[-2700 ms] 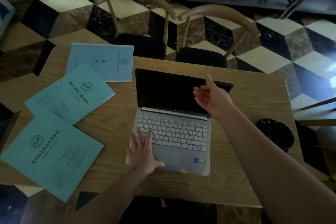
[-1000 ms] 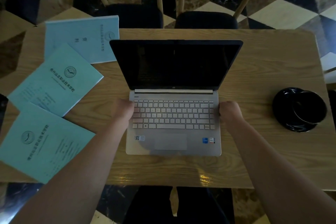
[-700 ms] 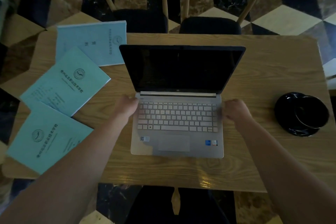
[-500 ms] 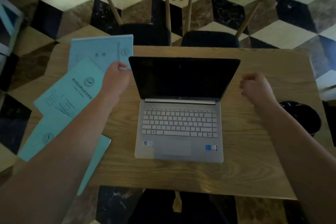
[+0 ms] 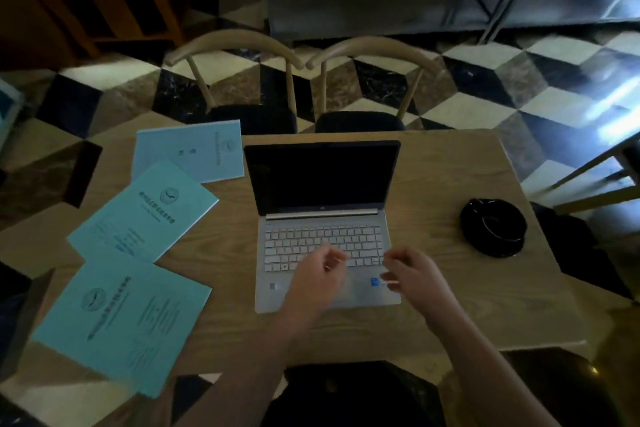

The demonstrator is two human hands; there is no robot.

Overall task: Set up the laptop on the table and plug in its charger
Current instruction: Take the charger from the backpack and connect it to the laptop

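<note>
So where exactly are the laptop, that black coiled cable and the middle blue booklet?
laptop [image 5: 322, 180]: head view, centre of its dark screen.
black coiled cable [image 5: 493, 231]: head view, middle of the coil, right of the laptop.
middle blue booklet [image 5: 145, 211]: head view, centre of its cover, left of the laptop.

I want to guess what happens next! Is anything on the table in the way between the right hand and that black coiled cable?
Nothing visible. The right hand hovers over the laptop's front right corner, and the black coiled cable lies farther right. Only bare table lies between them.
</note>
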